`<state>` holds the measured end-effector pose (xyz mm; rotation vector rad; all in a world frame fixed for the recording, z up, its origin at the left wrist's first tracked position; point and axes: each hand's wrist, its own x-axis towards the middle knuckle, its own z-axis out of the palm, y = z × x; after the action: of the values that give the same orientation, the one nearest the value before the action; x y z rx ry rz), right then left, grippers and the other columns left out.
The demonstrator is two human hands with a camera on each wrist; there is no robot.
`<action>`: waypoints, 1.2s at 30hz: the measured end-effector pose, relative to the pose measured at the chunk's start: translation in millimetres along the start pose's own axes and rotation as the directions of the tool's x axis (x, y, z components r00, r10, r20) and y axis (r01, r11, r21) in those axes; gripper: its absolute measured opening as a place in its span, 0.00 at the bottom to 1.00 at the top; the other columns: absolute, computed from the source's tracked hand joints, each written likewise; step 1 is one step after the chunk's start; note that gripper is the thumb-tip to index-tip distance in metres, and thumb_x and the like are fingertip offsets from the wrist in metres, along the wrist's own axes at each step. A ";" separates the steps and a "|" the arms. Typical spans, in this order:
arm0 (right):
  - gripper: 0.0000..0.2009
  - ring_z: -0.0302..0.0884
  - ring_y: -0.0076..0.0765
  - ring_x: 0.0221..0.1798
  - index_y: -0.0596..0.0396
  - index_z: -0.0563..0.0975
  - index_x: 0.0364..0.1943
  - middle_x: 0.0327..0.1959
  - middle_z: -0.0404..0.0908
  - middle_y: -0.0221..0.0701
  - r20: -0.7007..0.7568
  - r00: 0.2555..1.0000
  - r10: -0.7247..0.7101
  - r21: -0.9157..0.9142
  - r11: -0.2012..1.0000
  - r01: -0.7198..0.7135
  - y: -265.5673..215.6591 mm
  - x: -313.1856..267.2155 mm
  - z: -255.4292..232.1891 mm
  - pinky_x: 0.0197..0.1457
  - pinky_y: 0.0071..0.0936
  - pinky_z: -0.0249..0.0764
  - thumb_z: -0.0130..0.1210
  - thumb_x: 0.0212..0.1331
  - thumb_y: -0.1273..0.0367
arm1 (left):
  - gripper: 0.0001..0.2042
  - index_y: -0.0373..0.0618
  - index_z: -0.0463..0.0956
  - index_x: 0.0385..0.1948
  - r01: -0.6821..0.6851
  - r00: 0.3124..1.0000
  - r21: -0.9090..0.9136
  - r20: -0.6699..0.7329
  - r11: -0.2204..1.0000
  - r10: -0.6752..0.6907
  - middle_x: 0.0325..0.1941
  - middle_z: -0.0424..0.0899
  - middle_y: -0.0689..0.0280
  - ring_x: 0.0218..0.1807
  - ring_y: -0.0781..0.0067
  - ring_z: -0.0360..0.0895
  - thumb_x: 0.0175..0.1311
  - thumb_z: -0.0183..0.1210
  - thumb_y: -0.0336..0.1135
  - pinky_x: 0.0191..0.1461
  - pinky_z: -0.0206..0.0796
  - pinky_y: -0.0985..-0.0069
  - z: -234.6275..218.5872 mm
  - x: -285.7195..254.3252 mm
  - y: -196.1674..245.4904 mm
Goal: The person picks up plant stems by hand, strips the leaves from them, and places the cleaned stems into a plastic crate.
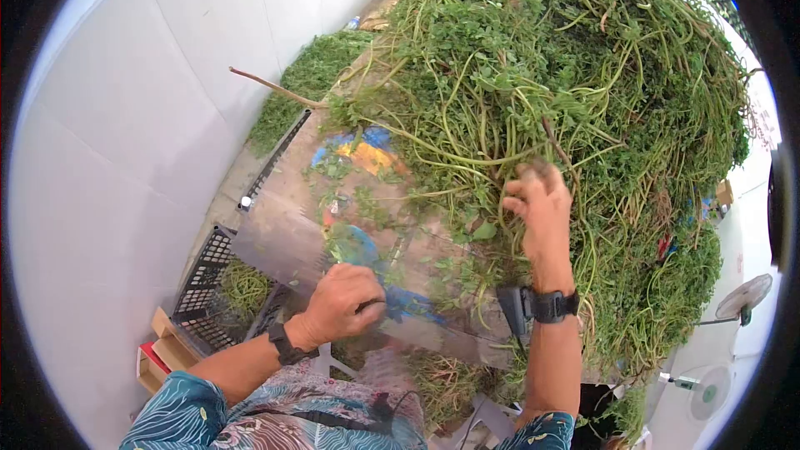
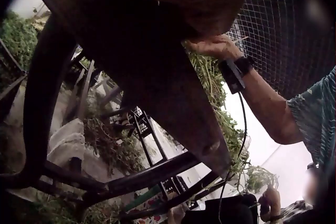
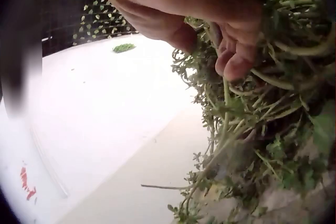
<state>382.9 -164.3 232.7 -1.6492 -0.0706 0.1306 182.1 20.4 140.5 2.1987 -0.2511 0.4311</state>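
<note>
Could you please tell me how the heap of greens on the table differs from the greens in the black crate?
The heap is far larger; the crate greens form a small pile. The heap is unenclosed on the table, while the crate greens lie within the black crate. The right hand is at the heap; the crate greens are untouched. Both include green stems.

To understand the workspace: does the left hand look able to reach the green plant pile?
Probably yes: between the left hand and the pile, I see mostly tabletop with loose leaves, nothing tall blocking.
</note>
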 end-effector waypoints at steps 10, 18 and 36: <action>0.09 0.67 0.20 0.26 0.50 0.71 0.41 0.33 0.77 0.27 -0.067 0.994 0.084 0.394 0.918 -0.051 -14.5 46.0 -1.9 0.22 0.16 0.57 0.45 0.63 0.62 | 0.06 0.46 0.74 0.22 -0.014 1.000 -0.017 0.000 1.000 0.014 0.26 0.74 0.67 0.32 0.65 0.73 0.40 0.60 0.27 0.38 0.61 0.71 1.6 -3.6 -5.7; 0.12 0.63 0.19 0.24 0.55 0.71 0.45 0.27 0.74 0.24 -0.062 0.993 0.099 0.395 0.916 -0.067 -12.8 40.6 -13.1 0.22 0.17 0.56 0.40 0.63 0.66 | 0.06 0.47 0.74 0.22 -0.006 1.000 -0.025 0.010 1.000 0.006 0.27 0.75 0.67 0.33 0.66 0.73 0.40 0.60 0.27 0.39 0.61 0.71 0.5 -2.2 -5.4; 0.13 0.73 0.35 0.40 0.60 0.65 0.49 0.40 0.73 0.37 0.004 1.000 -0.012 0.850 0.527 0.003 -12.0 -46.7 -35.0 0.38 0.21 0.77 0.45 0.61 0.71 | 0.06 0.47 0.73 0.23 -0.013 0.999 0.011 0.034 1.000 0.013 0.27 0.75 0.66 0.33 0.64 0.73 0.41 0.60 0.29 0.40 0.61 0.70 2.3 -4.4 -6.6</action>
<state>341.4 -203.7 249.4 -0.6343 -0.0111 0.1356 180.7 22.7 132.6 2.2182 -0.2816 0.4038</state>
